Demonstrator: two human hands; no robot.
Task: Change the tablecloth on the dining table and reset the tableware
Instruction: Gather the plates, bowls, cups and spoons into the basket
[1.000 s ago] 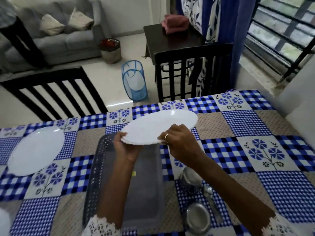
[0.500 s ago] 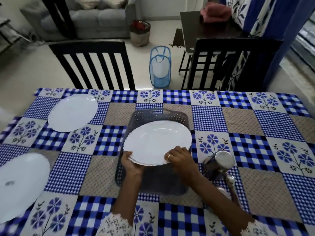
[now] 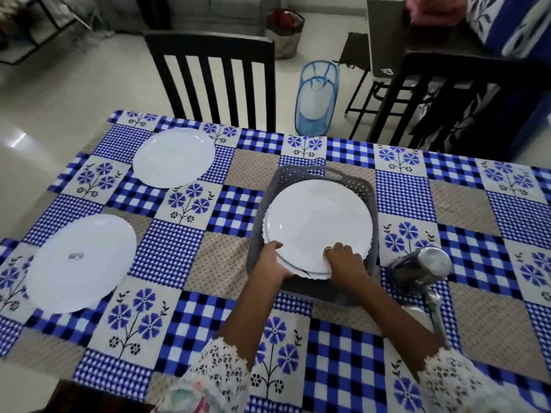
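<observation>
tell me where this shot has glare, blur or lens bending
Head view: glare on the glossy floor at left; the steel tumbler and the frame's corners are smeared; wide-angle bending curves the tablecloth edges; the white plates look flatly lit.

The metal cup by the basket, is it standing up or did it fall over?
Fallen over. The cup lies on its side on the tablecloth, right of the basket, its round end facing the camera.

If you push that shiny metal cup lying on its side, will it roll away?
Probably yes. The metal cup lies on its side and looks round, so a nudge would likely roll it. The tablecloth may slow it a little. It looks thin and shiny, so it is probably light and a bit slippery to grab.
</observation>
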